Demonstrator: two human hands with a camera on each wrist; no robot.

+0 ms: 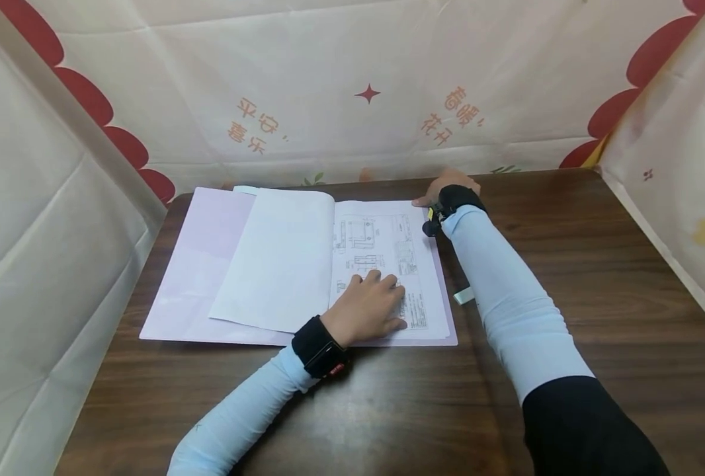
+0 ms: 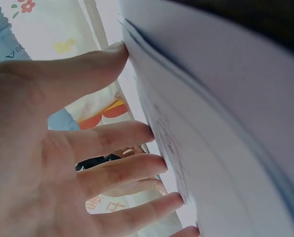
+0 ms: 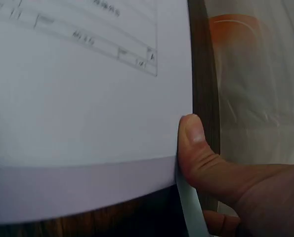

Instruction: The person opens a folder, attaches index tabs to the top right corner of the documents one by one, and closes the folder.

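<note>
1. While the lilac folder lies open and flat on the wood-grain table, its drawing sheet occupies the right side, long axis running near to far.
2. Left hand: fingers spread, resting on the near half of the sheet, grasping nothing.
3. Right hand: nearer the far right corner; thumb touches that edge; cannot tell whether it pinches.

In the head view, the left grip hides part of the drawing, its lettering too small to read; toward four o'clock, the right sleeve overlaps a pale strip.
</note>
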